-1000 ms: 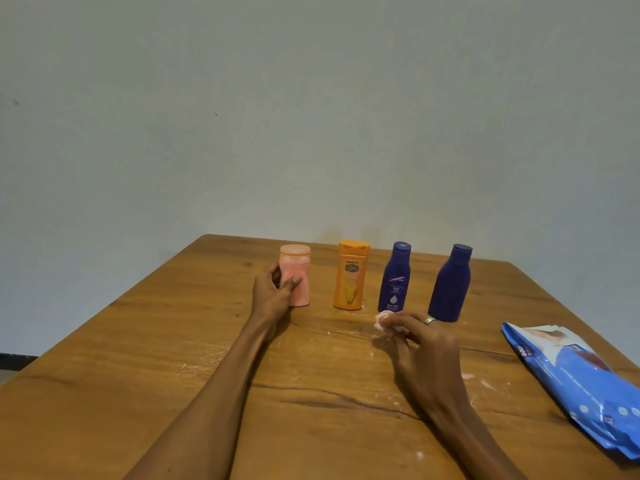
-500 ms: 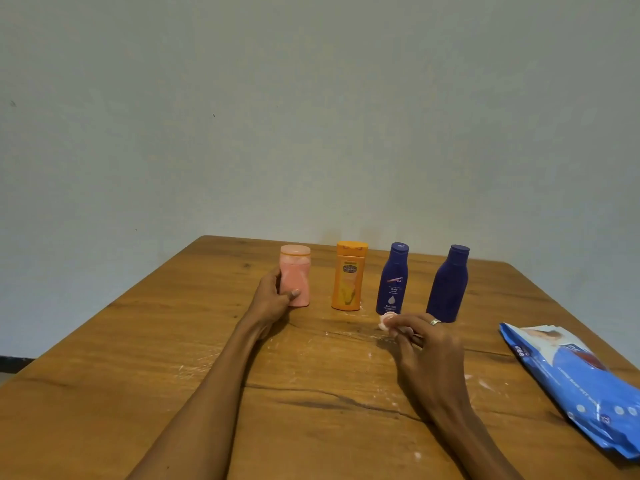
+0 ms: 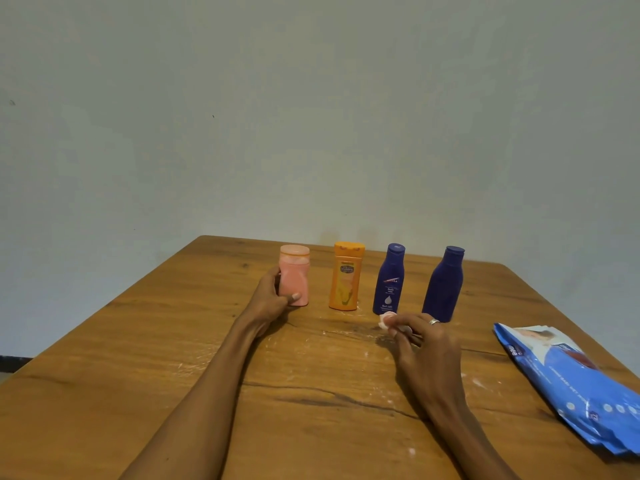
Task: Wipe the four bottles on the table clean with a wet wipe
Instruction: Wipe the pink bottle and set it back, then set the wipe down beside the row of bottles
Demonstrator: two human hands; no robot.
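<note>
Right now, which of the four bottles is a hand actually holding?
The pink bottle at the row's left end: the left hand grips it. The orange bottle and both blue bottles stand untouched.

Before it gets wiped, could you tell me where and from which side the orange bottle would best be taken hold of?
Probably round the lower body of the orange bottle, below its flat cap, coming from the near side. It stands upright with open gaps to the pink bottle and the labelled blue bottle, so fingers fit on both flanks. The left hand already grips the pink bottle; the right hand pinches the wet wipe.
</note>
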